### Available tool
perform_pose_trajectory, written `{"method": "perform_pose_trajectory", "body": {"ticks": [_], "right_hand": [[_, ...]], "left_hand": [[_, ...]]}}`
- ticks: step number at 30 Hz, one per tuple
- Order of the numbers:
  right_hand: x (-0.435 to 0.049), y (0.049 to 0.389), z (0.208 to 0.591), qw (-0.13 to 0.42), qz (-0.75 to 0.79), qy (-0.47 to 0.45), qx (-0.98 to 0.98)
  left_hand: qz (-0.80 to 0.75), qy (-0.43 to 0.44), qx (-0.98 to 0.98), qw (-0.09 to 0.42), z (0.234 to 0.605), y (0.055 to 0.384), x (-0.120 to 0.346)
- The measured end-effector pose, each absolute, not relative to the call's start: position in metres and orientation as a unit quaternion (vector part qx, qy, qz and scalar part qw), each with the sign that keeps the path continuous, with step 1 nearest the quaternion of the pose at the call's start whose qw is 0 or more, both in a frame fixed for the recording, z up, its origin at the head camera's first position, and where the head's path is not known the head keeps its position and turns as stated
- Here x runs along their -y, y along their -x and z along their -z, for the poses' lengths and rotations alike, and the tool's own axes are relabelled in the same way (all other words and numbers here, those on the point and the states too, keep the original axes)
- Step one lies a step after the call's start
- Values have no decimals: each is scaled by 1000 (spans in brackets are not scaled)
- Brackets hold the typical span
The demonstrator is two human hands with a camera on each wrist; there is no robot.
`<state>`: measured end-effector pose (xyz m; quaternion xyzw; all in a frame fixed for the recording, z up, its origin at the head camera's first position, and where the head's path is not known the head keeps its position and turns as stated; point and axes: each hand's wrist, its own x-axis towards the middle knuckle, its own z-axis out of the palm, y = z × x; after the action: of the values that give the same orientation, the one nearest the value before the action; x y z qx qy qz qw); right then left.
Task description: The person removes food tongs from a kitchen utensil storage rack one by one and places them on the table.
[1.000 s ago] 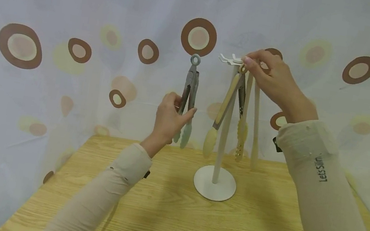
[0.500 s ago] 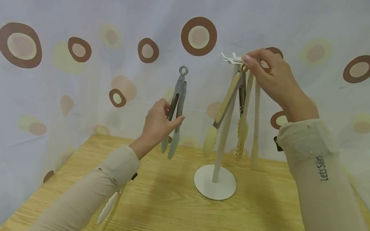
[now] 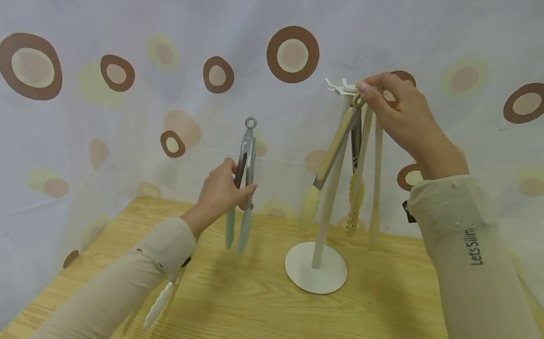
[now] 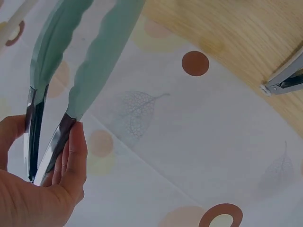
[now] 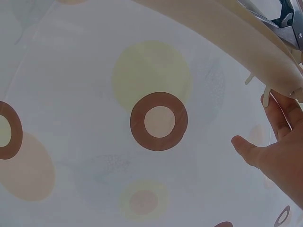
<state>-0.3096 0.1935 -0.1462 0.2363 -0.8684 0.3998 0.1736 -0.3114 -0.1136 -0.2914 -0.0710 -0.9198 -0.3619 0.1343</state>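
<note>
My left hand (image 3: 222, 191) holds a pair of mint-green tongs (image 3: 246, 147) upright, ring at the top and tips pointing down, left of the stand. In the left wrist view, thumb and fingers lie on either side of the metal arms, and the green tips (image 4: 102, 61) are spread. At the top of a white hanging stand (image 3: 318, 255), my right hand (image 3: 402, 116) pinches around a hook, right by the ring of the yellow tongs (image 3: 332, 149). Those tongs hang with arms apart. Long beige handles (image 3: 375, 175) of other utensils hang below the right hand.
White-tipped tongs (image 3: 157, 306) lie on the wooden table (image 3: 244, 333), partly hidden behind the left forearm. Bare hooks (image 3: 331, 87) point left from the stand's top. A patterned curtain (image 3: 116, 5) hangs behind and at the sides of the table.
My left hand has moved down and to the left with the mint-green tongs, away from the stand. More of the white-tipped tongs shows. The right hand stays in place.
</note>
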Motion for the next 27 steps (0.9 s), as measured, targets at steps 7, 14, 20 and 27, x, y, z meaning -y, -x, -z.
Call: {"method": "perform_pose_trajectory", "body": {"ticks": [7,14,20,27], "right_hand": [[-192,310,147,174,-398,-234,870],[-192,309,147,175,-396,-240,869],[-192,309,147,180,-395,-244,867],[-192,310,146,171,-399,-237,869]], "left_hand": [[314,68,943,85,308,318,121],[277,67,957,57,318,316,123],[281,75,956,36,332,319,125],[272,82,959,0,345,320,127]]}}
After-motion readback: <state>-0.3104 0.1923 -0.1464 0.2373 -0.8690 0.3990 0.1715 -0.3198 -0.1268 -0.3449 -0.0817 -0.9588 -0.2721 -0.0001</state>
